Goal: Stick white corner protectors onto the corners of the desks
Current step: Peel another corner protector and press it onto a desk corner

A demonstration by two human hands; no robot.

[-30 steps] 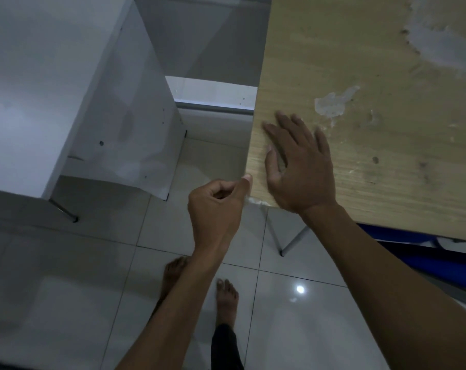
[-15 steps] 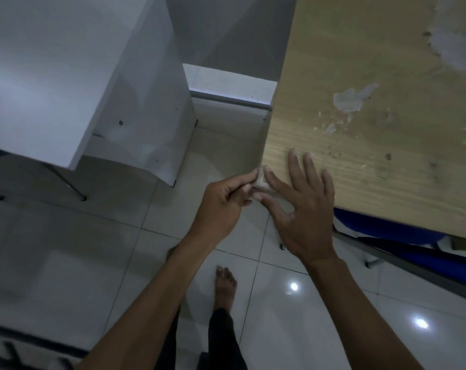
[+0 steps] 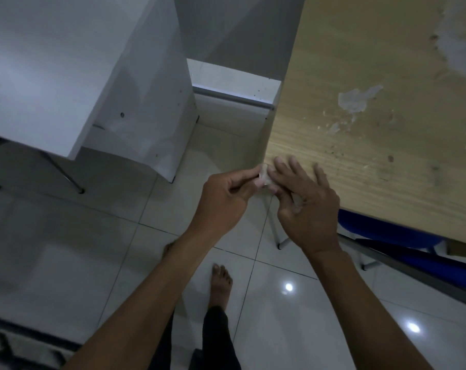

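A small white corner protector (image 3: 264, 177) sits at the near left corner of the wooden desk (image 3: 373, 134). My left hand (image 3: 224, 198) pinches it from the left between thumb and forefinger. My right hand (image 3: 309, 206) meets it from the right, with forefinger and thumb on the protector. Its other fingers are spread over the desk top. Most of the protector and the corner itself are hidden by my fingers. A pale bit shows inside my right palm; I cannot tell what it is.
A white desk (image 3: 53, 62) with a side panel stands to the left, across a narrow gap of tiled floor (image 3: 66, 249). A blue chair (image 3: 392, 239) is tucked under the wooden desk at right. My bare foot (image 3: 221, 281) stands below the hands.
My right hand slid from flat on the desk top to the corner. My left hand brought the protector up to the corner, and both hands now close on it there.
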